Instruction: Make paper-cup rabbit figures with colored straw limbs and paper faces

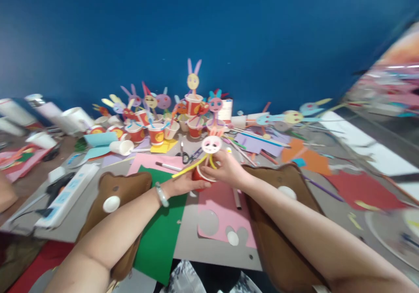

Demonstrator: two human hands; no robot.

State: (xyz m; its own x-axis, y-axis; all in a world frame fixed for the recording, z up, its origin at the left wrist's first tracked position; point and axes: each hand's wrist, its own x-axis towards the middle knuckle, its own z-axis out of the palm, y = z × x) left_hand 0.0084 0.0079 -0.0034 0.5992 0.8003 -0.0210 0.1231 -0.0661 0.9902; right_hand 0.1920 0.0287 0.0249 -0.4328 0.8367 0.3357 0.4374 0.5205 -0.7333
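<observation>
A red paper cup stands in the middle of the worktable, with my left hand closed around its lower left side. Out of its top rises a paper rabbit with a round white face, pink ears and a drawn-on expression. A long yellow strip sticks out to the left from the rabbit, and another curves on its right. My right hand is closed at the rabbit just below its face, by the cup's rim; its fingertips partly hide what they grip.
Several finished cup puppets crowd the back. Scissors and a marker lie before them. Green paper and cut pink paper lie near me, between brown bear-shaped pads. A power strip is left. Another person's arm shows.
</observation>
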